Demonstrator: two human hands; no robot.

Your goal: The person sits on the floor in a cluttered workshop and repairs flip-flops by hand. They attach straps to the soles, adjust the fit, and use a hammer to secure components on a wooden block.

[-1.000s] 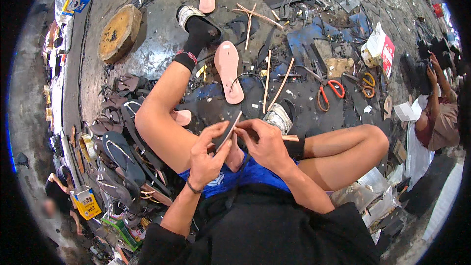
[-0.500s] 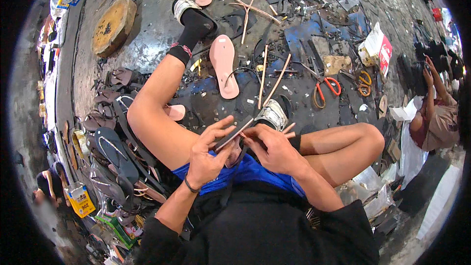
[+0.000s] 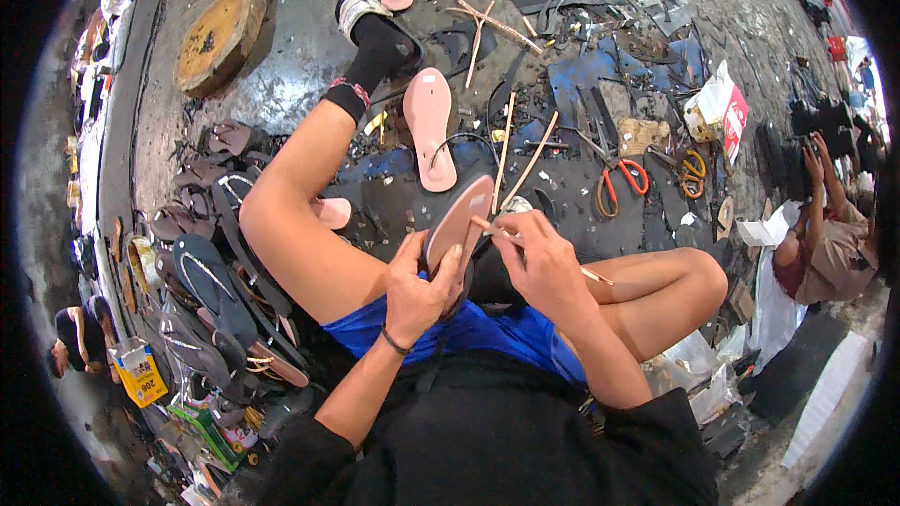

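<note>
My left hand is closed round the lower part of a pink sandal sole, thumb on its pink face, and holds it tilted above my lap. Pinched in my right hand is a thin pink strap, its end against the sole's face near the right edge. Another stretch of the strap sticks out beyond that hand. Just ahead on the floor lies a second pink sole with a thin dark cord at its near end.
Loose pink strips lie on the floor, with scissors and yellow-handled cutters to their right. Dark sandals are heaped on my left. A round wooden block stands far left. Another person sits at far right.
The sole in my left hand has turned from edge-on to show its pink face and risen slightly. My right hand has moved a little right, bringing the strap against that face.
</note>
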